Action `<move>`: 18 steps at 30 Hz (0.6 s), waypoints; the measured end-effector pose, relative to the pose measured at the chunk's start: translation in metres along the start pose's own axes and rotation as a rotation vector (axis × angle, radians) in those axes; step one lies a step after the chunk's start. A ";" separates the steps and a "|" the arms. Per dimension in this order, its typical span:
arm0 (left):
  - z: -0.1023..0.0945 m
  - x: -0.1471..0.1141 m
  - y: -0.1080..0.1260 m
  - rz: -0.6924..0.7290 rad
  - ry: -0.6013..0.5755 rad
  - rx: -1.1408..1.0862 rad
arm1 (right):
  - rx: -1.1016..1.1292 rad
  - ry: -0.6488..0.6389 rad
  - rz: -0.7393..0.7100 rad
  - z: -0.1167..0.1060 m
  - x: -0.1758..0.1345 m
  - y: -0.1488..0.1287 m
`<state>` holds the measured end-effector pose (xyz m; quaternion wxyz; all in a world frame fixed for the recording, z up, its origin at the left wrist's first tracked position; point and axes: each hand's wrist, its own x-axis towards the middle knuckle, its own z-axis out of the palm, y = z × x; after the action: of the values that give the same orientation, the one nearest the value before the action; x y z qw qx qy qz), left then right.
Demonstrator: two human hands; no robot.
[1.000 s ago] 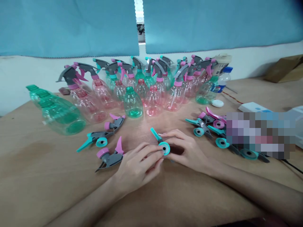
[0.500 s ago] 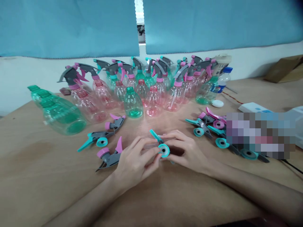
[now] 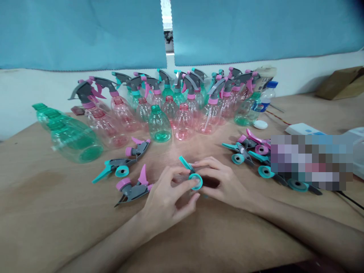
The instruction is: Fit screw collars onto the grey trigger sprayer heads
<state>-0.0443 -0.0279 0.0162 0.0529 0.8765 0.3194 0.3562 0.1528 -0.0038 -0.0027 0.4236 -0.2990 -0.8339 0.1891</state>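
Spray head: one teal-and-grey spray head (image 3: 195, 175) sits between the two hands over the near part of the bench (image 3: 216, 237), its round teal cap (image 3: 201, 182) facing the viewer and its teal trigger (image 3: 185, 162) angled up and leftward.
Right hand: the right hand (image 3: 227, 184) grasps the spray head from the right, fingers above and thumb below.
Left hand: the left hand (image 3: 163, 193) puts a fingertip into the cap's mouth, thumb apart below; whether its other fingers grip, I cannot tell.
Loose heads, left: a teal head (image 3: 113, 167) and two pink ones, upper (image 3: 138, 149) and lower (image 3: 133, 190), the lower just beside the left hand.
Loose heads, right: a pile of teal and pink heads (image 3: 247, 153), partly hidden by pixelation.
Open bottles: a green bottle (image 3: 160, 125) and a pink bottle (image 3: 184, 123) stand uncapped in front.
Fitted bottles: behind them, a crowd of sprayer-topped bottles (image 3: 192, 99).
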 end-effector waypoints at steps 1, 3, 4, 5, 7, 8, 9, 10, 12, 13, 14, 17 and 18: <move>0.000 0.000 0.000 0.008 0.007 0.008 | 0.002 -0.001 0.005 0.000 0.000 0.000; -0.001 0.000 -0.001 0.002 0.035 0.030 | 0.005 -0.001 0.016 0.000 0.000 0.000; -0.001 0.000 -0.002 -0.012 0.047 0.044 | 0.004 0.001 0.017 0.000 -0.001 0.000; -0.002 0.000 -0.002 -0.027 0.057 0.058 | 0.003 0.004 0.014 0.000 -0.001 0.000; -0.002 0.001 -0.001 -0.056 0.060 0.073 | 0.000 0.010 -0.004 0.001 -0.001 0.001; -0.002 0.002 0.000 -0.067 0.053 0.075 | -0.002 0.012 -0.015 0.002 -0.002 0.001; -0.002 0.002 0.001 -0.077 0.045 0.072 | -0.006 0.011 -0.023 0.002 -0.002 0.001; -0.002 0.003 0.002 -0.085 0.040 0.069 | -0.009 0.010 -0.028 0.002 -0.002 0.001; -0.001 0.004 0.005 -0.091 0.031 0.063 | -0.011 0.008 -0.032 0.002 -0.001 0.001; -0.001 0.004 0.006 -0.091 0.027 0.059 | -0.012 0.006 -0.035 0.003 -0.001 0.001; 0.000 0.004 0.007 -0.090 0.024 0.055 | -0.014 0.004 -0.037 0.003 -0.001 0.001; 0.000 0.004 0.009 -0.088 0.012 0.056 | -0.022 -0.008 -0.064 0.004 -0.002 0.003; 0.000 0.003 0.009 -0.090 0.011 0.060 | -0.025 -0.013 -0.078 0.004 -0.002 0.003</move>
<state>-0.0379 -0.0327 0.0207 0.0407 0.8604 0.3695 0.3486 0.1518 -0.0032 -0.0084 0.4214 -0.2705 -0.8499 0.1640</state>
